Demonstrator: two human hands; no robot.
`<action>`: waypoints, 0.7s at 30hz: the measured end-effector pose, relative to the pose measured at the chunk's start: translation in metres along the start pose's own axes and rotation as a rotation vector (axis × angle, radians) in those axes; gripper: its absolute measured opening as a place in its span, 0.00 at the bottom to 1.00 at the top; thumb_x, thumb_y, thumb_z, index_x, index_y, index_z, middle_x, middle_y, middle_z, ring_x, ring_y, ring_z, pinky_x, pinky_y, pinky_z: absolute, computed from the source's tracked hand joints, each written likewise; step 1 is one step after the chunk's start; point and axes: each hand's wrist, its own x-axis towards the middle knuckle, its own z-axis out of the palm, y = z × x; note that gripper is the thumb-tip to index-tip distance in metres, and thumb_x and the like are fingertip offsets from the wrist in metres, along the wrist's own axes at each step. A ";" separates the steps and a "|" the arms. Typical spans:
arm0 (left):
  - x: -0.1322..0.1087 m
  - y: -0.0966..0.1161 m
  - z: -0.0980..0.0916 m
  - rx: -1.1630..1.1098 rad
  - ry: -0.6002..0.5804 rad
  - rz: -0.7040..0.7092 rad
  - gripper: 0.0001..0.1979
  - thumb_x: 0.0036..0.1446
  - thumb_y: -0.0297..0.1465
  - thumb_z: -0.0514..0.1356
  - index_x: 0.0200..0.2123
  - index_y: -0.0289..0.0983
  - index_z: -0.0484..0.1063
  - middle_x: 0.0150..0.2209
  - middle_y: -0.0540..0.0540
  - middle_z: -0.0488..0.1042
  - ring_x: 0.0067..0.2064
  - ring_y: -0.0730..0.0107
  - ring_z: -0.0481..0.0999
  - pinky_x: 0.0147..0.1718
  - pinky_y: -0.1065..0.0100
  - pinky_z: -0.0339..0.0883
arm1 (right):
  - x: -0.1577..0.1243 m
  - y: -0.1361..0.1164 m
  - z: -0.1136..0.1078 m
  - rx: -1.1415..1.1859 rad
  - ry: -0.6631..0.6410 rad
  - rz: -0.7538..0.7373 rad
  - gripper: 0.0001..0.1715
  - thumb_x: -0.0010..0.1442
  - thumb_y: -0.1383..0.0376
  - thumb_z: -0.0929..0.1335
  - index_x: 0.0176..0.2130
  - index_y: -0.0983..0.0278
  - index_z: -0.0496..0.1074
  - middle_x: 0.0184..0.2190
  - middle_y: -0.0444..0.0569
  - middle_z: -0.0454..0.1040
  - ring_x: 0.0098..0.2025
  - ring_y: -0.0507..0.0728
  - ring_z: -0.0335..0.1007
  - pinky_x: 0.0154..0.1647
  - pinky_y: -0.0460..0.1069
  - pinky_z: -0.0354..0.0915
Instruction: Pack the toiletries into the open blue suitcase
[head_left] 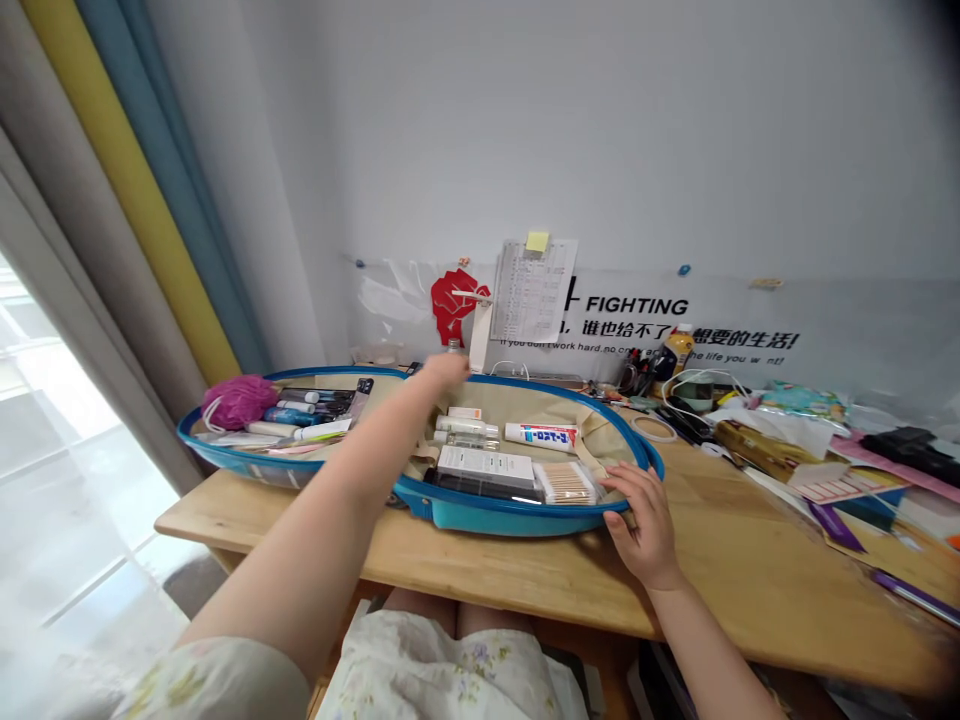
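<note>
A blue-rimmed, beige-lined oval case [510, 518] lies open on the pale wooden worktop [720, 560]. The right hand [643, 518] clasps its near-right rim, apparently steadying it; the left hand [448, 372] is blurred near the far rim, grip impossible to tell.

A plain pale wall [600, 130] rises at the far side, with a clear banner [739, 305] along its lower part. At left hangs a curtain [112, 170] in grey, yellow and blue; bright white light fills the area beside it. A wooden desk [720, 570] spans the foreground, reaching right.
</note>
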 end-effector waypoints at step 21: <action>-0.135 -0.253 0.049 0.271 -0.266 -0.289 0.17 0.60 0.36 0.60 0.51 0.36 0.70 0.55 0.41 0.69 0.54 0.58 0.70 0.53 0.49 0.65 | 0.000 0.002 0.001 -0.027 -0.007 0.003 0.18 0.65 0.53 0.59 0.45 0.60 0.69 0.43 0.53 0.74 0.52 0.63 0.69 0.59 0.62 0.57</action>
